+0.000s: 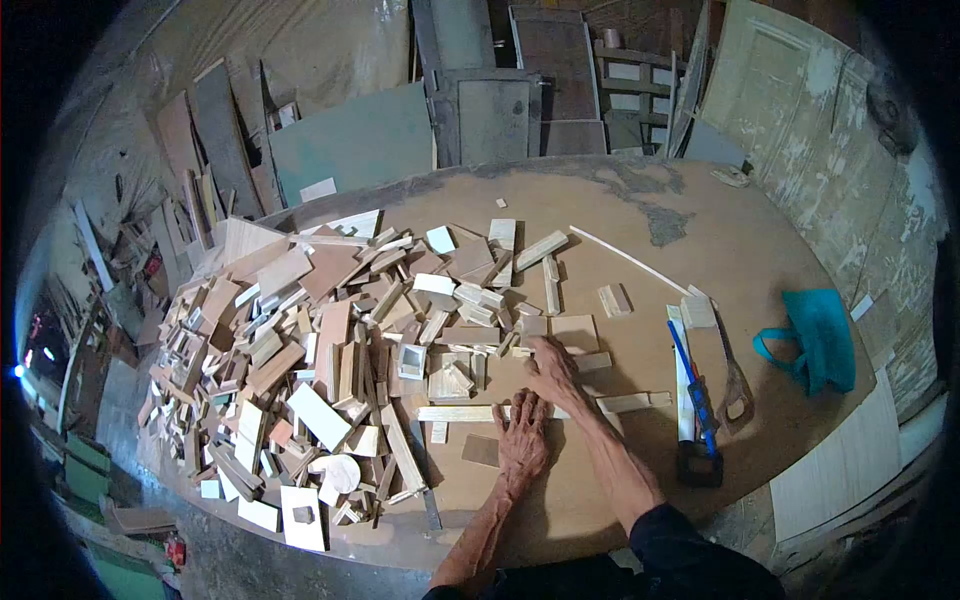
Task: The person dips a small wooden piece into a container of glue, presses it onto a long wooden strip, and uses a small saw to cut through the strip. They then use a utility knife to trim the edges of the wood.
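My left hand [523,440] lies palm down with its fingers spread over a long, pale wooden strip [455,413] that runs across the table. Beyond it, my right hand [553,372] reaches forward with bent fingers drawn together at a small wood block [533,326]; the fingertips are partly hidden. Close to the right hand are a flat square wood piece [573,332] and a short block [594,361]. Another wood strip [636,402] sits right of my right forearm. A thin brown rectangle of wood [481,450] lies left of my left hand.
A large heap of wood offcuts [330,340] covers the table's left half. On the right lie a blue hacksaw [700,405], a wooden-handled brush [735,385] and a teal bag [822,340]. Old doors and panels [495,115] lean behind the table [620,250].
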### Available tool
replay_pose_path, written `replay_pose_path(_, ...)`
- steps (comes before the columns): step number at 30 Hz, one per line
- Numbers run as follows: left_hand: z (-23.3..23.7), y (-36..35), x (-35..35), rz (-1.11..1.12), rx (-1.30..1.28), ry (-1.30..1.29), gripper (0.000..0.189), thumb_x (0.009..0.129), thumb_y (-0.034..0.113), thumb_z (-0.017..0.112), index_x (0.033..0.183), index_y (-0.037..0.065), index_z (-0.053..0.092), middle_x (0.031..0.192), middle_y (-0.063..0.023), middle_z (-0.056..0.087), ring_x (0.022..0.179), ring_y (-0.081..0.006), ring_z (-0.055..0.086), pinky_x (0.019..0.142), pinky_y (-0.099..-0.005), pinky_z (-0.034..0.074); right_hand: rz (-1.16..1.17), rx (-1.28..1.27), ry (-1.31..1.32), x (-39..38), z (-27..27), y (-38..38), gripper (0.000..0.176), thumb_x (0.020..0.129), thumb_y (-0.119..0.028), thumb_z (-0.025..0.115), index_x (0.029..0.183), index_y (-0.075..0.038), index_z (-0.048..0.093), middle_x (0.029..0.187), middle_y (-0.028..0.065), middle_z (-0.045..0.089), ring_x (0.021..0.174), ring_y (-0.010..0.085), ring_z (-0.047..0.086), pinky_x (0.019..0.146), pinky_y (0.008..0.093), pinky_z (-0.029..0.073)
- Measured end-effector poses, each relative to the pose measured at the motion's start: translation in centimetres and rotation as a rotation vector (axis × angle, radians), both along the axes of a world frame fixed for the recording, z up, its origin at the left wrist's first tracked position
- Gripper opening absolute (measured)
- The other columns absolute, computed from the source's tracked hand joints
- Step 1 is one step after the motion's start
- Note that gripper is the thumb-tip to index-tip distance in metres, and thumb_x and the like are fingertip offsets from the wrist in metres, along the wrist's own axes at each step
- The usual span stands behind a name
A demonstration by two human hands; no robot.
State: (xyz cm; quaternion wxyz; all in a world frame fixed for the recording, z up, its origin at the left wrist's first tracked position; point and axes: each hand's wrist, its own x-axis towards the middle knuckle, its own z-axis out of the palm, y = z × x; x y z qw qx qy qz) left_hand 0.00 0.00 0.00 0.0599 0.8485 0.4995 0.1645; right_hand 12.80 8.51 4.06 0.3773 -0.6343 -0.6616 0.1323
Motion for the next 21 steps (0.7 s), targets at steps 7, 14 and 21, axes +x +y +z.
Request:
replay_pose_path(7, 3.1, -0.2, -0.1, 0.049, 0.002, -0.100, 0.058, 0.088, 0.027, 0.051, 0.144, 0.013, 0.042, 0.148, -0.0098, 0.042, 0.145, -0.0288, 0.027, 0.116, -0.0654, 0.008, -0.022, 0.204, 0.101, 0.8, 0.6, -10.7, 0.029, 0.082, 0.000, 0.060, 0.111, 0.000, 0.061, 0.110, 0.0206, 0.062, 0.106, 0.0383, 0.059, 0.093, 0.0438, 0.047)
replay_pose_path(14, 2.8, -0.6, 0.3, 0.091, 0.011, -0.079, 0.069, 0.083, 0.038, 0.058, 0.145, 0.012, 0.041, 0.149, -0.0098, 0.040, 0.145, -0.0310, 0.027, 0.114, -0.0691, 0.004, -0.404, 0.194, -0.098, 7.0, 3.6, -23.1, 0.033, 0.079, 0.002, 0.059, 0.112, -0.002, 0.061, 0.111, 0.0196, 0.060, 0.105, 0.0407, 0.057, 0.089, 0.0440, 0.049)
replay_pose_path(21, 0.5, 0.8, 3.7, -0.145, 0.183, 0.133, 0.068, 0.084, 0.031, 0.057, 0.148, 0.015, 0.038, 0.152, -0.0081, 0.036, 0.145, -0.0312, 0.026, 0.112, -0.0723, 0.004, -0.736, 0.019, -0.268, 11.7, 2.5, -29.4, 0.035, 0.085, -0.009, 0.060, 0.120, -0.004, 0.056, 0.116, 0.0192, 0.055, 0.112, 0.0412, 0.051, 0.098, 0.0520, 0.042)
